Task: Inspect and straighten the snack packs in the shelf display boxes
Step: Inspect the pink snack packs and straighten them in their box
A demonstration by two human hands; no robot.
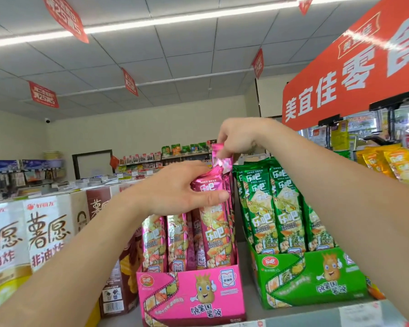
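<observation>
A pink display box (191, 296) stands on the shelf top with several tall pink snack packs (175, 241) upright in it. My left hand (175, 187) grips the tops of the front pink packs, thumb across their front. My right hand (236, 135) reaches over from the right and pinches the top edge of a rear pink pack (219, 159) that stands higher than the others. To the right, a green display box (316, 277) holds several green packs (281, 208) standing upright.
White and brown snack cartons (47, 232) stand close on the left of the pink box. Yellow packs (392, 164) hang at the far right under a red store sign (352, 74). A shelf edge (316, 319) with price labels runs below the boxes.
</observation>
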